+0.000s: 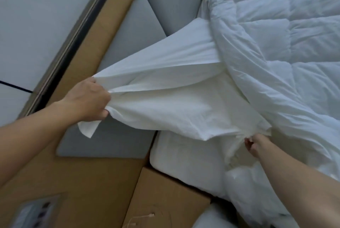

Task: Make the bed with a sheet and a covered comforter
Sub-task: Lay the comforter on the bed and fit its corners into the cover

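Bed (171, 158): the mattress's near corner shows white below your arms.
Comforter (294, 44): quilted, no cover on it, heaped over the bed's right side.
White cloth (174, 99): sheet or cover, cannot tell which; caught under the comforter's edge and stretched out past the bed's left edge.
Step, by judgement: you are freeing the cloth; next, pull it clear and spread it.
Your left hand (86, 99): fingers (103, 114) curled tight round the cloth's bunched edge.
Your right hand (257, 146): fingers pinch a gathered fold.

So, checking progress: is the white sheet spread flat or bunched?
Bunched, not flat: the left hand and right hand grip the white sheet, lifted in long folds.
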A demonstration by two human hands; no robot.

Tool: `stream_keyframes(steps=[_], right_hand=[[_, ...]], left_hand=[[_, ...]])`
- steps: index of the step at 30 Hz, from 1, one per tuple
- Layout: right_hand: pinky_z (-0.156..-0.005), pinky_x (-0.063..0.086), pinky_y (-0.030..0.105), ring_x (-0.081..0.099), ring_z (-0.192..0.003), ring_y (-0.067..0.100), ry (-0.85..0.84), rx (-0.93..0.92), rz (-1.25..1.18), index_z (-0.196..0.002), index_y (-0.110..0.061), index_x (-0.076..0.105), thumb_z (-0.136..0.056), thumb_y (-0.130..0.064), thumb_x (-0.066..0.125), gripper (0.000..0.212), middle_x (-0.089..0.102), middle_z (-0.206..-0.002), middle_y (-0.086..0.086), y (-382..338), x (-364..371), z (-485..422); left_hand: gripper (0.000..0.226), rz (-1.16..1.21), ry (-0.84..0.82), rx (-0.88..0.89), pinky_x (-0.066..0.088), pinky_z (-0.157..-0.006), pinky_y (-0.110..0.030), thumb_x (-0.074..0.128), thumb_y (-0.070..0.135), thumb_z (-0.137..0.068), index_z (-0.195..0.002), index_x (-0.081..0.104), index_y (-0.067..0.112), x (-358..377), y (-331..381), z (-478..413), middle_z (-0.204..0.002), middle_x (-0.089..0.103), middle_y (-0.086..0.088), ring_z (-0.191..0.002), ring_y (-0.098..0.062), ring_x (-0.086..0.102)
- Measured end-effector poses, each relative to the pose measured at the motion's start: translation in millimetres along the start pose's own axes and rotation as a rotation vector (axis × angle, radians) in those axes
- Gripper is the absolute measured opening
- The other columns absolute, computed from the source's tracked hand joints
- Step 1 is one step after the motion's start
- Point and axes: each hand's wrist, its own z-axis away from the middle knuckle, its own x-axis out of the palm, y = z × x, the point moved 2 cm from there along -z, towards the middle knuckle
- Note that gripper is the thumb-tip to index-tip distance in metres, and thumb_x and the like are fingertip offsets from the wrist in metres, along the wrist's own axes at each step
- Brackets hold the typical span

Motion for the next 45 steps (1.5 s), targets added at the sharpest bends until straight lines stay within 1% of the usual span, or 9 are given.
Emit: stream_keyframes(steps=[8, 14, 18, 21, 29, 33, 38, 41, 45], right_hand=[[-0.081, 0.047, 0.039, 0.062, -0.098, 0.039, -0.063, -0.546, 0.571, -0.104, -0.007, 0.06, -0.094, -0.008, 0.053, 0.012, 0.062, -0.096, 0.017, -11, 19, 106], [-0.092, 0.043, 0.033, 0.055, -0.105, 0.024, -0.267, -0.742, 0.363, -0.127, -0.011, 0.053, -0.094, -0.001, 0.043, 0.036, 0.059, -0.114, 0.004, -27, 46, 174], [-0.078, 0.052, 0.018, 0.063, -0.095, 0.017, -0.452, -0.596, 0.074, -0.123, -0.015, 0.057, -0.096, -0.009, 0.042, 0.032, 0.065, -0.109, -0.001, -51, 55, 215], [-0.071, 0.056, 0.03, 0.068, -0.084, 0.022, -0.597, -0.397, -0.137, -0.114, -0.009, 0.068, -0.096, -0.004, 0.041, 0.033, 0.07, -0.104, 0.009, -61, 52, 226], [-0.097, 0.054, 0.039, 0.065, -0.116, 0.032, -0.708, -0.194, -0.419, -0.131, 0.001, 0.06, -0.099, 0.001, 0.034, 0.041, 0.064, -0.129, 0.018, -88, 14, 254], [-0.096, 0.055, 0.038, 0.069, -0.107, 0.029, -0.591, -0.381, -0.305, -0.124, -0.009, 0.066, -0.102, -0.018, 0.039, 0.036, 0.071, -0.119, 0.012, -118, -2, 276], [-0.089, 0.042, 0.035, 0.055, -0.108, 0.03, 0.093, -0.684, 0.519, -0.141, -0.008, 0.042, -0.103, -0.039, 0.037, 0.05, 0.056, -0.13, 0.008, -113, -23, 237], [-0.098, 0.044, 0.042, 0.052, -0.119, 0.039, 0.177, -0.599, 0.762, -0.137, -0.004, 0.033, -0.098, -0.026, 0.045, 0.047, 0.05, -0.135, 0.019, -84, -32, 214], [-0.1, 0.046, 0.038, 0.054, -0.118, 0.022, -0.089, -1.081, 0.677, -0.118, -0.016, 0.052, -0.076, -0.017, 0.063, 0.044, 0.056, -0.12, -0.003, -86, -7, 265]], left_hand=[[0.021, 0.482, 0.212, -0.115, 0.042, -0.064, -0.036, 0.054, 0.01, -0.079, -0.084, 0.042, 0.026, -9, 15, -15, -0.079, 0.049, -0.002, -0.071, -0.027, 0.051], [0.026, 0.768, 0.206, -0.087, 0.042, -0.066, -0.035, 0.035, 0.04, -0.074, -0.087, 0.054, 0.028, -41, 59, -35, -0.071, 0.052, 0.004, -0.076, -0.029, 0.055], [0.068, 0.813, 0.215, -0.012, 0.042, -0.073, -0.032, 0.059, 0.074, -0.075, -0.127, 0.054, 0.03, -69, 118, -53, -0.082, 0.057, 0.008, -0.09, -0.024, 0.062], [0.092, 0.868, 0.165, 0.022, 0.048, -0.078, -0.034, 0.06, 0.089, -0.063, -0.134, 0.052, 0.032, -78, 169, -87, -0.106, 0.068, 0.004, -0.101, -0.021, 0.065], [0.073, 0.824, -0.105, 0.237, 0.056, -0.081, -0.039, 0.079, 0.068, -0.064, -0.116, 0.06, 0.02, -94, 280, -148, -0.107, 0.066, 0.001, -0.099, -0.025, 0.066], [0.039, 0.721, -0.096, 0.289, 0.057, -0.086, -0.041, 0.061, 0.016, -0.086, -0.125, 0.06, 0.011, -71, 306, -153, -0.118, 0.063, -0.008, -0.106, -0.029, 0.066], [0.007, 1.029, 0.03, 0.266, 0.047, -0.07, -0.031, 0.054, 0.023, -0.082, -0.08, 0.06, 0.02, -85, 228, -145, -0.101, 0.068, -0.005, -0.094, -0.031, 0.063], [0.018, 1.177, 0.061, 0.349, 0.038, -0.054, -0.025, 0.052, 0.013, -0.074, -0.058, 0.048, 0.022, -107, 171, -120, -0.069, 0.057, 0.005, -0.069, -0.02, 0.057], [0.009, 1.232, 0.234, 0.47, 0.044, -0.059, -0.025, 0.06, 0.018, -0.074, -0.079, 0.059, 0.026, -139, 110, -69, -0.074, 0.059, 0.01, -0.069, -0.008, 0.055]])
